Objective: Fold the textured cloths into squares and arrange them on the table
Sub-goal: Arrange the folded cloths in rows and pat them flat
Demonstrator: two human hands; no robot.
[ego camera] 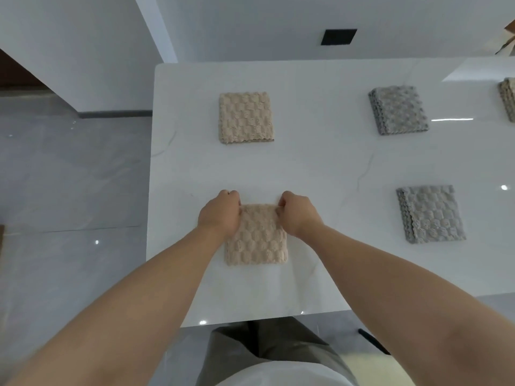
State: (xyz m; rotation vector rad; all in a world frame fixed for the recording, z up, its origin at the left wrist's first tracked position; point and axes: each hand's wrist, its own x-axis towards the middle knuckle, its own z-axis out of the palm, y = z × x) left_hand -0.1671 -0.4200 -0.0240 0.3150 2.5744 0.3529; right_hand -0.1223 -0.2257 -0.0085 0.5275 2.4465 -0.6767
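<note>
On glossy white table (320,168), folded cloths (245,117), grey tile floor (69,176), white wall (83,51)

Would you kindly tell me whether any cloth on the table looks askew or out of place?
Nothing is spilled or damaged. The far grey cloth and near grey cloth look slightly rotated beside the squarer far beige cloth, though the wide lens may exaggerate.

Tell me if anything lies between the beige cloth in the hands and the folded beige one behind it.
Nothing visible does. The left hand and right hand grip the near beige cloth at its far corners; only bare table separates it from the far beige cloth.
</note>
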